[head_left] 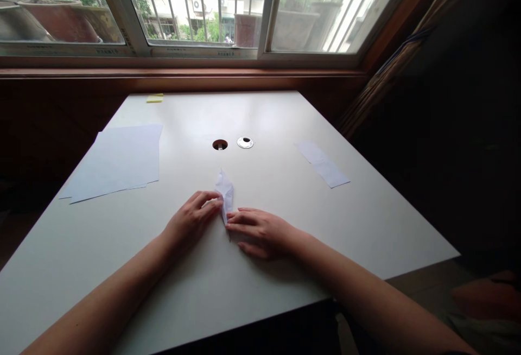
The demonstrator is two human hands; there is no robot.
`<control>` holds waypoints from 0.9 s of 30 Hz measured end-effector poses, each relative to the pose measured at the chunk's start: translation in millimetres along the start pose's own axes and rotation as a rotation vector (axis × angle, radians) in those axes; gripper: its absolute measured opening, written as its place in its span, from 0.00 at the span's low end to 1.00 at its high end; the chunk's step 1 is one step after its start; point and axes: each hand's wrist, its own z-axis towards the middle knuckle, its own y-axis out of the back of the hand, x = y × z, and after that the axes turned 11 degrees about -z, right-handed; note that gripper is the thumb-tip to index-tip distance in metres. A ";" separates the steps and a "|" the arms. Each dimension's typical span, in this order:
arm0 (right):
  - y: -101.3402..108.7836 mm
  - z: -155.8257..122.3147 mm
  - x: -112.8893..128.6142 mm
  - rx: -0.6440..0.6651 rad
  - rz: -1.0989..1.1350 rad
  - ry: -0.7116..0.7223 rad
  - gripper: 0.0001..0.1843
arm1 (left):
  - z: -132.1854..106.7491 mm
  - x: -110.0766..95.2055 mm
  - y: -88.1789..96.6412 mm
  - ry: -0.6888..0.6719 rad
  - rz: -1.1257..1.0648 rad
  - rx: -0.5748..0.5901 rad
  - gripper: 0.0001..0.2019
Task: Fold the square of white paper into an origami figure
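Observation:
A narrow piece of folded white paper (225,184) lies near the middle of the table, with pointed ends at top and bottom. My left hand (197,213) has its fingers curled and its fingertips closed on the paper's left edge. From the right, my right hand (264,231) lies with fingers stretched out, their tips touching the lower right part of the paper. Its thumb stays apart on the near side, resting by the table surface. Some of the paper's lower part is hidden under the fingertips.
The white table (195,300) carries large white sheets (118,159) at left, paper strips (325,168) at right, and a yellow sticky pad (154,98) at the far edge. A round hole (220,144) sits beside a metal cap (245,143). Behind stands a barred window (203,5).

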 end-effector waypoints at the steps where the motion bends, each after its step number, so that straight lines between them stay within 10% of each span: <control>1: 0.1 -0.1 -0.8 0.004 0.002 0.000 0.25 | -0.1 0.2 0.3 -0.019 0.011 0.028 0.14; 18: 8.7 -2.5 -5.8 -0.046 0.203 -0.132 0.26 | -1.8 -3.9 -2.3 -0.144 0.214 0.259 0.31; 27: 7.4 -8.1 -26.6 -0.180 -0.048 -0.164 0.14 | -1.1 -4.3 -4.0 -0.146 0.190 0.307 0.27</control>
